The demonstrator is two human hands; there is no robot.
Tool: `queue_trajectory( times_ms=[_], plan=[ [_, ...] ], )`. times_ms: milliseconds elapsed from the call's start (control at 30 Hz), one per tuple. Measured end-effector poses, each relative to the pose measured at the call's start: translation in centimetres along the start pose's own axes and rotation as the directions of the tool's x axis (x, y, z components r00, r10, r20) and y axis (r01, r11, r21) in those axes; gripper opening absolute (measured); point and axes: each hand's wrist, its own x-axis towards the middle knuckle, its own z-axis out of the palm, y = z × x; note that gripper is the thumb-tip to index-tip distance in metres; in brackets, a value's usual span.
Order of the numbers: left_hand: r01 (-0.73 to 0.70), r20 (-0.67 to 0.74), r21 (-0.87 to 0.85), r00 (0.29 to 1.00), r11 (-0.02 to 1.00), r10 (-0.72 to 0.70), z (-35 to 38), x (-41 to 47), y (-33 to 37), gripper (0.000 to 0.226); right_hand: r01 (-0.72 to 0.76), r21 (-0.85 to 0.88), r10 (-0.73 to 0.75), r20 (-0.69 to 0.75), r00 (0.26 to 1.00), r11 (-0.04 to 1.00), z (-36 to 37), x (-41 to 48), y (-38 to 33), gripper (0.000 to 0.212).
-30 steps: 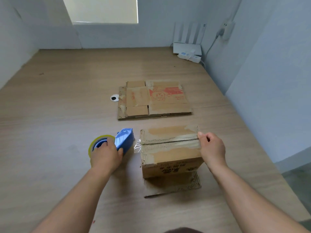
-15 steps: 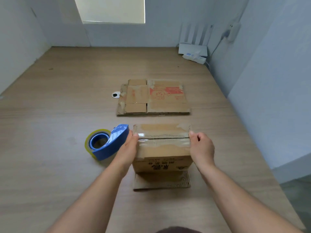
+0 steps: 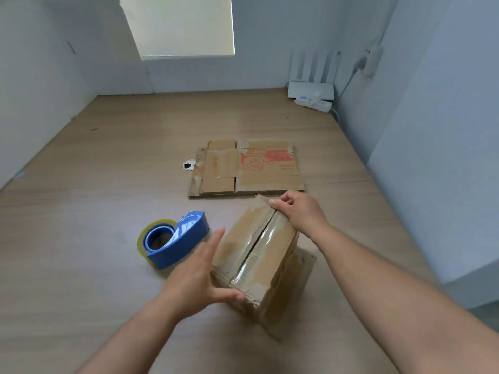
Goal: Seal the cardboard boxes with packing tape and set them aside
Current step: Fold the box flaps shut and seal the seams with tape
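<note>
— Where is the box?
— The box [image 3: 256, 260] sits slanted on the wooden top [image 3: 81, 238], with shiny tape [image 3: 267, 233] along its seam.
— And the hands?
— The left hand [image 3: 194, 279] lies flat against its side. The right hand [image 3: 299, 211] pinches its far edge (fingers curled).
— Anything near?
— A blue tape holder [image 3: 175, 238] is just beside it, and flat cardboard [image 3: 245, 168] lies behind.

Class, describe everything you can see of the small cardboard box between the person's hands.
The cardboard box is small, brown and corrugated, with torn patches on top. A glossy strip of clear tape runs along the seam between its top flaps. It stands skewed, one corner nearest the camera, on the wooden surface, partly over a cardboard scrap. The left hand lays straight fingers against its near left side; the right hand grips its far end.
</note>
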Motion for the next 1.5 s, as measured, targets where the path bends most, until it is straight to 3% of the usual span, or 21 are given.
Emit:
queue_trajectory(
  times_ms=[100,233,467,633,767,933,1067,1200,1267,1333,1400,1500],
  plan=[
    [0.031,-0.079,0.203,0.997,0.979,-0.015,1.9,-0.2,1.4,0.132,-0.126,-0.110,0.121,-0.050,0.991,0.986,0.4,1.1,-1.1,0.064],
    [0.120,-0.171,0.178,0.981,0.977,-0.089,3.3,-0.1,2.5,0.136,-0.243,-0.066,0.244,0.010,0.970,0.968,1.1,1.0,-1.9,0.113],
    [0.213,-0.204,0.124,0.961,0.969,-0.185,4.1,0.3,4.8,0.129,-0.198,-0.135,0.210,0.081,0.974,0.971,2.0,-2.3,-1.7,0.128],
    [0.250,-0.223,0.019,0.945,0.968,-0.239,4.3,2.2,5.7,0.114,-0.092,-0.176,0.122,0.169,0.978,0.980,2.7,-6.5,-0.2,0.127],
    [0.207,-0.256,0.040,0.948,0.978,-0.190,3.9,3.5,6.0,0.100,-0.032,-0.081,0.050,0.242,0.969,0.996,2.6,-7.8,1.2,0.112],
    [0.066,-0.113,0.004,0.992,0.998,-0.065,2.5,3.8,3.9,0.113,0.081,-0.074,-0.056,0.292,0.955,0.994,1.8,-7.9,1.5,0.082],
    [0.013,-0.113,-0.020,0.993,1.000,-0.015,2.5,3.8,2.9,0.113,0.216,-0.148,-0.146,0.378,0.914,0.965,0.6,-7.9,2.4,0.083],
    [-0.053,-0.060,-0.270,0.997,0.961,0.038,1.6,3.2,1.0,0.114,0.239,-0.223,-0.149,0.355,0.923,0.945,0.8,-7.6,2.8,0.086],
    [-0.056,-0.152,-0.396,0.988,0.917,-0.006,0.6,2.9,-0.6,0.102,0.259,-0.243,-0.172,0.330,0.928,0.935,1.1,-7.7,2.8,0.081],
    [0.000,-0.343,-0.348,0.930,0.937,-0.128,-0.2,3.6,-2.6,0.077,0.272,-0.264,-0.183,0.316,0.931,0.926,1.2,-7.7,2.8,0.077],
    [0.168,-0.466,-0.173,0.854,0.970,-0.231,-0.7,4.9,-4.6,0.065,0.272,-0.269,-0.185,0.309,0.933,0.924,1.1,-7.6,2.6,0.074],
    [0.412,-0.364,0.027,0.853,0.911,-0.375,-1.0,6.7,-7.2,0.063,0.280,-0.270,-0.196,0.301,0.933,0.921,0.9,-7.6,2.1,0.074]
  ],
)
